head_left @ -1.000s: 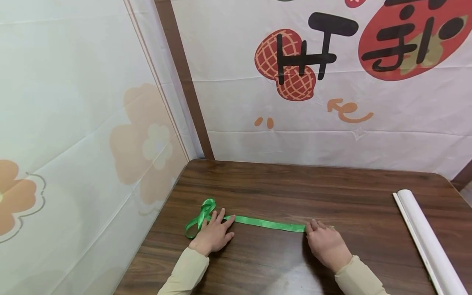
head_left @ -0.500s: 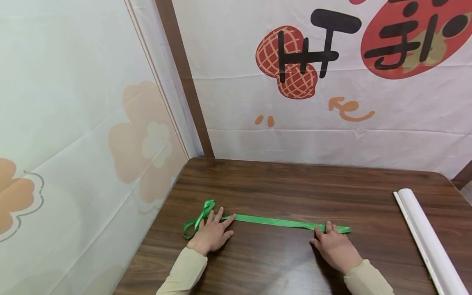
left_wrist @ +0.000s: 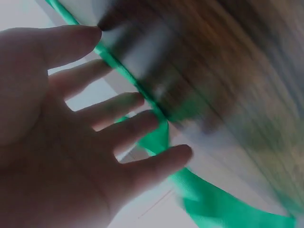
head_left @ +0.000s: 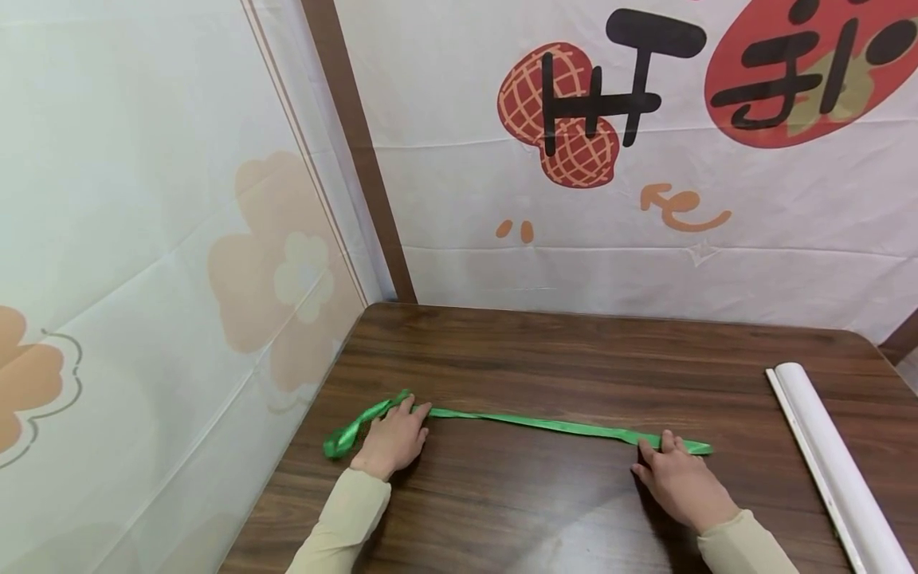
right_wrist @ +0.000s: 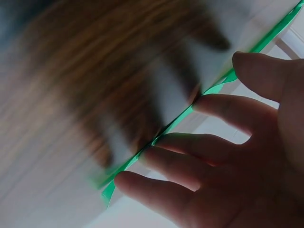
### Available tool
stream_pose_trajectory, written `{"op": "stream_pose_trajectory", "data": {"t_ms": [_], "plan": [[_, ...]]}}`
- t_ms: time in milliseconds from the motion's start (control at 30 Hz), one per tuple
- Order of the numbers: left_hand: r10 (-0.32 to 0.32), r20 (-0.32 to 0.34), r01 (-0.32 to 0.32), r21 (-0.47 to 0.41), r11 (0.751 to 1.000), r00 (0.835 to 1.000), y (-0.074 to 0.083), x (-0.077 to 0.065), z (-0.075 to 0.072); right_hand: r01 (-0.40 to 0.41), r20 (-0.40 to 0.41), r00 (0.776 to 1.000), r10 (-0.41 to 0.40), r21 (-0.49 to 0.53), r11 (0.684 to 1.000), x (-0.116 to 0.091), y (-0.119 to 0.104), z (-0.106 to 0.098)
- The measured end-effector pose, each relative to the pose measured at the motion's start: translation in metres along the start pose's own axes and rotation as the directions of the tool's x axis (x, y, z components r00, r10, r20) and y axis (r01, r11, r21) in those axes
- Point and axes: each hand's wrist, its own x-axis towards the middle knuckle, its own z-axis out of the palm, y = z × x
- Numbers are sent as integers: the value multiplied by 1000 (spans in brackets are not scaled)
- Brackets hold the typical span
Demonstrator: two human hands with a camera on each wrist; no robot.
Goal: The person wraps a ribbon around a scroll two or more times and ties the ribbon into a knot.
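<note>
A shiny green ribbon [head_left: 545,424] runs nearly straight across the wooden table, with a bunched, looped part [head_left: 353,434] at its left end. My left hand [head_left: 393,438] rests on it beside the bunch, fingers spread and pressing down. In the left wrist view, the fingertips [left_wrist: 183,151] touch the ribbon and the palm faces the camera. Near the ribbon's right end my right hand [head_left: 684,482] presses it to the table with extended fingers. The right wrist view shows its fingertips [right_wrist: 124,178] lying along the ribbon, and the thumb [right_wrist: 249,66] stands apart from the fingers.
A long white roll [head_left: 832,454] lies along the right side of the brown wooden table [head_left: 574,343]. Printed white cloths hang behind the table [head_left: 459,279] and along its left side [head_left: 158,319].
My right hand has slid right along the ribbon, and its right end now shows beyond the fingers. My left hand has shifted slightly left, with the bunched part drawn out leftward.
</note>
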Motion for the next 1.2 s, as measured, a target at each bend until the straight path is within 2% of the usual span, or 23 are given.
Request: {"op": "stream_pose_trajectory", "data": {"t_ms": [100, 200, 400, 533, 667, 933, 1100, 1200], "plan": [[-43, 22, 43, -9, 999, 999, -6, 2, -1, 3, -50, 999, -3, 3, 1000, -3, 5, 1], [-68, 30, 69, -17, 997, 997, -12, 4, -1, -4, -66, 998, 5, 6, 1000, -5, 11, 0], [-64, -9, 64, -3, 998, 998, -21, 13, -5, 7, -67, 998, -8, -8, 1000, -8, 20, 0], [-88, 24, 88, -12, 996, 996, -26, 18, -12, 9, -59, 998, -10, -14, 1000, -10, 26, 0], [-106, 50, 107, -24, 994, 993, -31, 21, -16, -25, -17, 1000, 25, 6, 1000, -11, 33, -2], [-78, -5, 78, -13, 997, 997, -38, 21, -21, -89, 61, 994, 88, 10, 996, -12, 45, -8], [-100, -29, 101, 28, 994, 995, -44, 22, -22, -97, 61, 993, 97, 11, 995, -12, 48, -9], [-113, -81, 118, 69, 991, 990, -48, 21, -21, -97, 54, 994, 97, 10, 995, -13, 49, -9]]}}
